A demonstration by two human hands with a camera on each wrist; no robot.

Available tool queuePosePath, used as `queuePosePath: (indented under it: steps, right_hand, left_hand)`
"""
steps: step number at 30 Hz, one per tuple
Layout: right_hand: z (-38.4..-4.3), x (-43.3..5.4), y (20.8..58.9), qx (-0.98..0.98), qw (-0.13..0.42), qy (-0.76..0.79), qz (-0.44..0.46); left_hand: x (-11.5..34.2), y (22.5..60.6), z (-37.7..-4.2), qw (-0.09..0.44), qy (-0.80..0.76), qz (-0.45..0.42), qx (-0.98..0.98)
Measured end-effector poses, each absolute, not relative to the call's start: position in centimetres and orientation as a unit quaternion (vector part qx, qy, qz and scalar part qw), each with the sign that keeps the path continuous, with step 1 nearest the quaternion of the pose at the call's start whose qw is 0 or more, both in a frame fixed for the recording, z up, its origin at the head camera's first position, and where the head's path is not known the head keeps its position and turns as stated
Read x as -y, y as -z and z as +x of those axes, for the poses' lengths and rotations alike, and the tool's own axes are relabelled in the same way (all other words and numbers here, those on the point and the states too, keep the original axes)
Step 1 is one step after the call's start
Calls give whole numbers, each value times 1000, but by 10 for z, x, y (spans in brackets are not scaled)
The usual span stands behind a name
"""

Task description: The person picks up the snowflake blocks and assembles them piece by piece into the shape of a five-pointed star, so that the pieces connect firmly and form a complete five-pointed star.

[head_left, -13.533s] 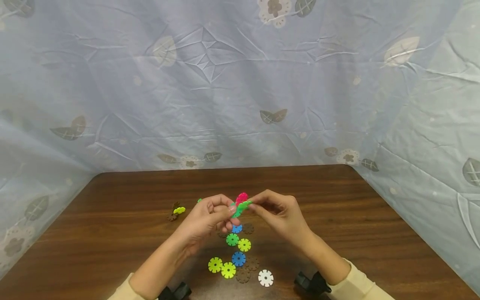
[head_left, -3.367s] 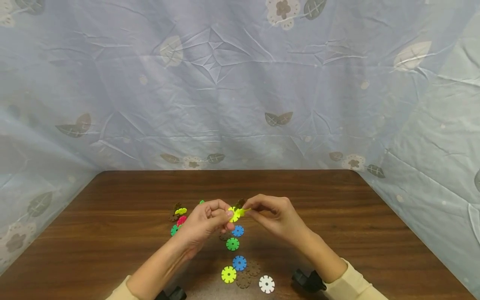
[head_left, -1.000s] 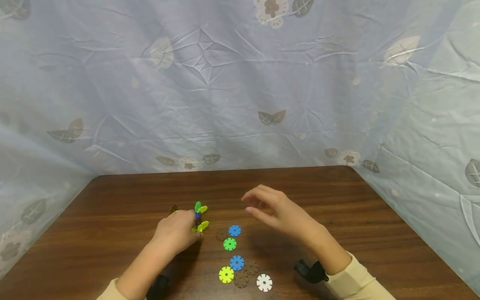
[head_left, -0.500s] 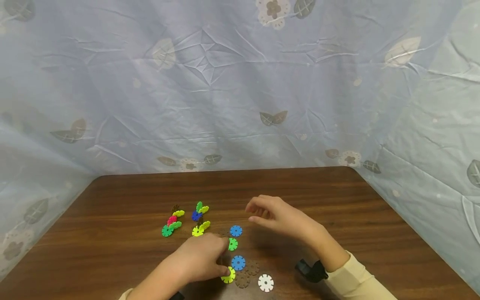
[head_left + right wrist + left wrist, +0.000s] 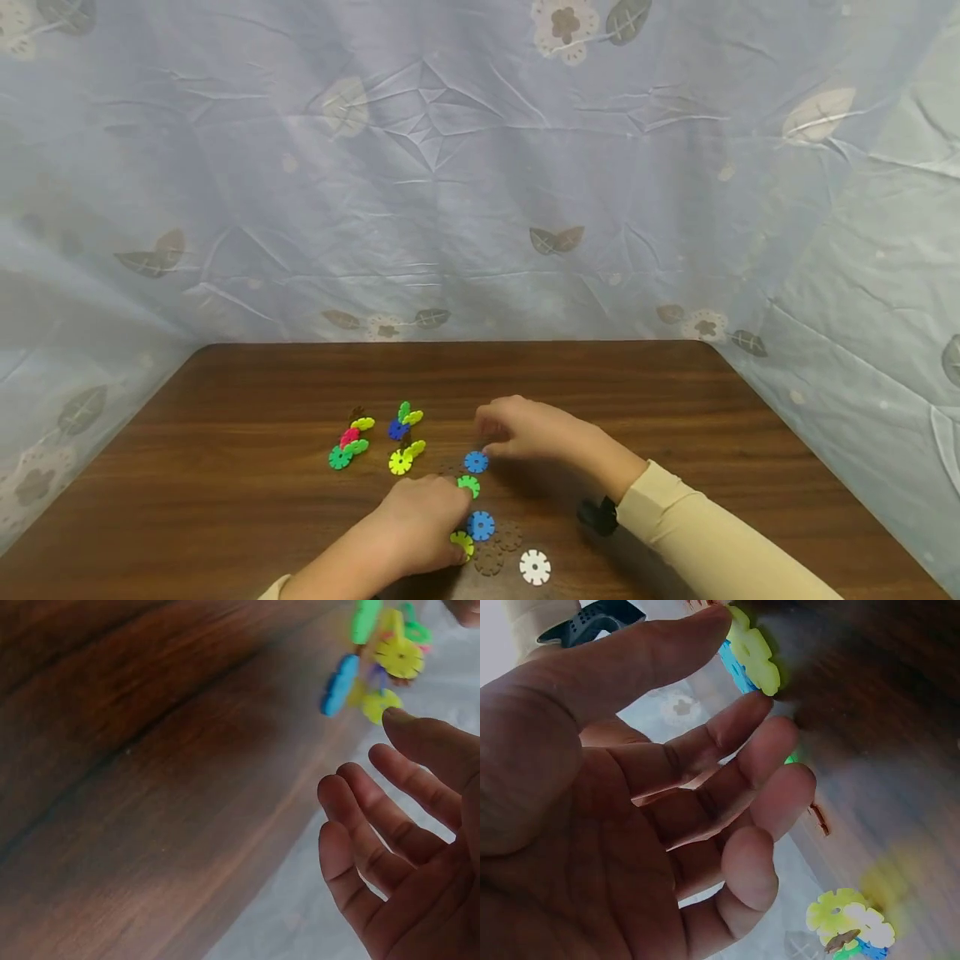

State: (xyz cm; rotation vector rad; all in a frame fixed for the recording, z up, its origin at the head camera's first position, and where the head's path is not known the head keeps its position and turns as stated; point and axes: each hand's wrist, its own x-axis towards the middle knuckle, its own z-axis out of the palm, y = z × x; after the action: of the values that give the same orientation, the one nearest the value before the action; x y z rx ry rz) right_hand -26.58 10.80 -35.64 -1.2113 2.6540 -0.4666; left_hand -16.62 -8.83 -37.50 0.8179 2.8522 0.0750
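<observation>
Small notched plastic discs lie on the brown table point(image 5: 645, 400). My left hand point(image 5: 423, 521) is low over a yellow-green disc point(image 5: 462, 546), which it partly hides. In the left wrist view, the thumb and index fingertips are apart at the edges of that yellow-green disc point(image 5: 754, 654). A green disc point(image 5: 468, 486) shows just beyond the knuckles. My right hand point(image 5: 532, 429) hovers with loosely bent fingers, its thumb tip close to a blue disc point(image 5: 476, 462). Nothing shows between the fingers of the right hand point(image 5: 397, 832) in its wrist view.
Joined disc clusters stand at the left: a red-and-green one point(image 5: 349, 438), a blue-topped one point(image 5: 398, 428) and a yellow one point(image 5: 401, 462). Another blue disc point(image 5: 481, 525), brown discs point(image 5: 489, 560) and a white disc point(image 5: 535, 567) lie near the front. A patterned curtain point(image 5: 480, 167) hangs behind.
The pieces held earlier now stand as joined clusters at the left. My left hand has moved from them rightward and nearer, to the yellow-green disc. The right hand has come down toward the blue disc.
</observation>
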Motion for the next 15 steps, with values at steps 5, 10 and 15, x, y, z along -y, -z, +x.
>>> queuePosePath:
  steps: [5, 10, 15]
  right_hand:
    - [-269, -99, 364, -904, 109, 102, -400]
    - [-268, -95, 365, -904, 106, 88, -405]
    - [-270, -95, 367, -899, 122, 108, -406]
  left_hand:
    - [93, 403, -181, 84, -40, 287, -953]
    - [99, 418, -193, 106, -74, 294, -947]
    - [100, 402, -188, 117, -105, 288, -945]
